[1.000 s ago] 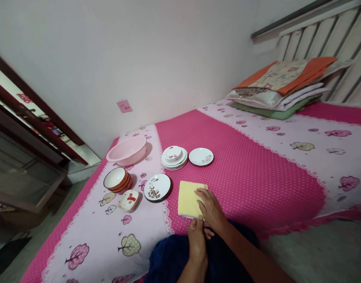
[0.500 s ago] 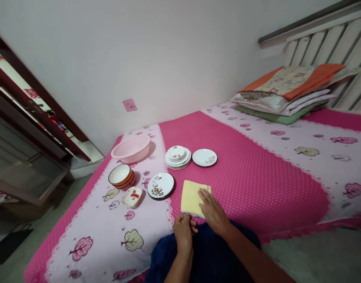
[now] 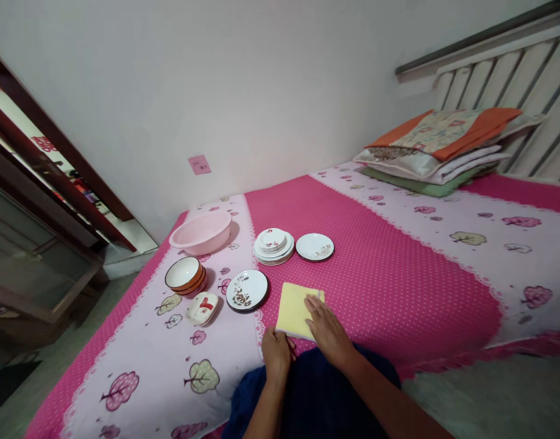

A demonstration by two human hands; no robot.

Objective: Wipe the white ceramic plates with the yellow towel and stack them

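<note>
A folded yellow cloth lies on the pink dotted part of the bedspread, close in front of me. My right hand rests flat on the cloth's right side, fingers stretched out. At the near left corner of the cloth, my left hand has its fingers curled at the edge; whether they pinch it is partly hidden. Just left of the cloth sit dark-rimmed plates with a brown flower print. Behind it stand a stack of white plates and another dark-rimmed plate.
To the left are stacked orange-brown bowls, small square dishes and a pink basin. Pillows and folded bedding lie at the back right beside the radiator. A white wall borders the bed's far side.
My left hand has shifted slightly left and down along the cloth's near edge. The right hand stays on the cloth. The whole view has moved a little.
</note>
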